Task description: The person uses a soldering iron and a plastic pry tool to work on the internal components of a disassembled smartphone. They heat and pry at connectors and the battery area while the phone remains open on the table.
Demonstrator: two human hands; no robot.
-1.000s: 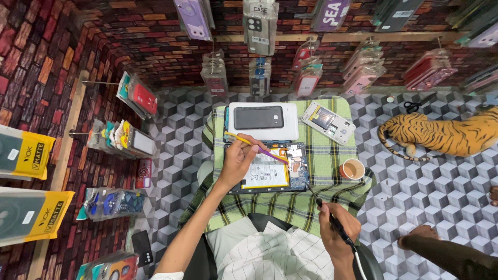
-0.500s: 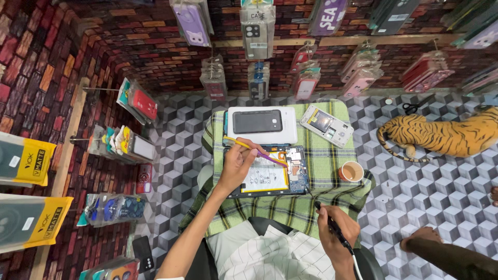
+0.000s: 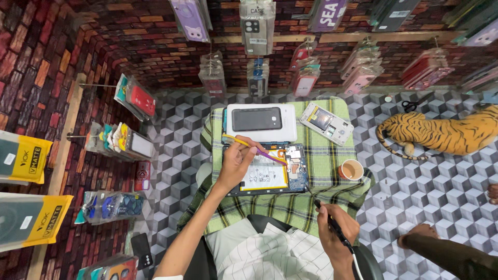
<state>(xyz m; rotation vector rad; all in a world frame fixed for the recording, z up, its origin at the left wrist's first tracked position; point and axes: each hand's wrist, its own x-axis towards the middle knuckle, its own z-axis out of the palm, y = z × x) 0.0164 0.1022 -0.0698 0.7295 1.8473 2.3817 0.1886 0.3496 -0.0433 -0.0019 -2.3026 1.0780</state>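
Little had shifted since a second ago; left hand [image 3: 236, 165] stayed closed around the yellow-purple tool [image 3: 255, 148], tip over the opened tablet [image 3: 270, 173] on the green checked cloth [image 3: 321, 186]; right hand [image 3: 337, 233] gripped a black soldering pen [image 3: 328, 224] near the cloth's front edge.

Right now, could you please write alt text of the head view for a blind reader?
The left hand holds a yellow-purple brush over an opened tablet on a green checked cloth. The right hand holds a black tool beside it.
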